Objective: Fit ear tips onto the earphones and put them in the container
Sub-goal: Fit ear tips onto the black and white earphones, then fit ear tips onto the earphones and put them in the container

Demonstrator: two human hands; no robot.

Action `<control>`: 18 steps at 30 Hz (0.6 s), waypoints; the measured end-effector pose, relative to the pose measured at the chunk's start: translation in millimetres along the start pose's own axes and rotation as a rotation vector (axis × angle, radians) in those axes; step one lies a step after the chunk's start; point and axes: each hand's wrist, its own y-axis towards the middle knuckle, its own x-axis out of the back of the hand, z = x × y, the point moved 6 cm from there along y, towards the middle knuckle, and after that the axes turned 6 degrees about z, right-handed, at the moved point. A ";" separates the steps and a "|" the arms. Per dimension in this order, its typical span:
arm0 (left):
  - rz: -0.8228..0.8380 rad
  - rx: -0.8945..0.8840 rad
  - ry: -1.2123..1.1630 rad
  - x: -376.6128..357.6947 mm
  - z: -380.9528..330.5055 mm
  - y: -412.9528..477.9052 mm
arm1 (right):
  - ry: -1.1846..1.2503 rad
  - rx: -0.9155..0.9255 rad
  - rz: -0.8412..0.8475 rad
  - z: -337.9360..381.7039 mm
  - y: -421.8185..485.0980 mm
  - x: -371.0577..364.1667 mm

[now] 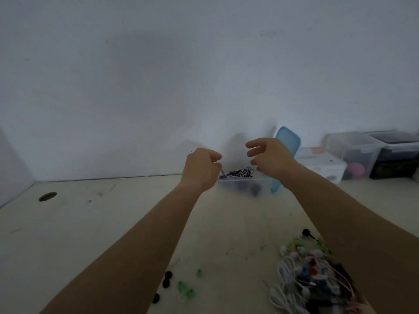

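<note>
Loose ear tips (181, 287), black and green, lie scattered on the desk (102, 223) at the near edge, between the two forearms. Just right of them, partly under the right forearm, is a tangled heap of earphones (303, 275) with white and coloured cords. Both arms reach forward to the clear container (244, 184), which stands at the back of the desk by the wall (158, 75) and holds coiled cords (241, 172) in dark and purple tones. The left hand (200, 169) hovers at the container's left edge with its fingers curled toward the thumb; blur hides whether they pinch anything, so I cannot tell its grip. The right hand (271, 157) hangs above the container's right part, fingers spread wide and loose, holding nothing. A blue lid (288, 143) stands on end just beside the container, behind that hand. Storage boxes (353, 152) line the wall farther right, and a round hole (47, 196) shows in the desk far left.
</note>
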 end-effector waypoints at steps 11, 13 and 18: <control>0.171 -0.099 0.008 -31.9 -49.5 -105.1 | -0.127 0.019 0.130 -13.8 -104.3 42.5; 0.270 -0.096 0.017 -49.0 -57.5 -121.9 | -0.235 0.015 0.125 -26.8 -118.3 52.9; 0.464 -0.049 0.030 -85.1 -62.0 -151.6 | -0.408 -0.036 0.169 -56.6 -148.6 73.7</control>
